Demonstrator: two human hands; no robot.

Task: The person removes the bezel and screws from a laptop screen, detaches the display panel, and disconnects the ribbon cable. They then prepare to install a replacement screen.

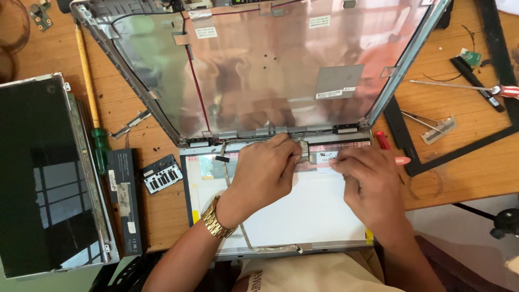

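Observation:
An opened laptop lid shell (259, 70) with a shiny foil lining lies at the top of the wooden table. Below it rests an LCD panel (303, 211), back side up, white with a thin flat cable along it. My left hand (262, 173), with a gold watch at the wrist, pinches the cable near the hinge at the panel's top edge. My right hand (370, 184) presses on the panel's top right, by a label, and holds a red-handled tool (390, 151) whose tip is hidden.
A second dark screen panel (48, 173) lies at the left, with a black battery (125, 200) and a small memory module (162, 174) beside it. A green-handled screwdriver (91, 103), a black bezel frame (459, 146), tweezers (427, 121) and a red screwdriver (465, 86) lie around.

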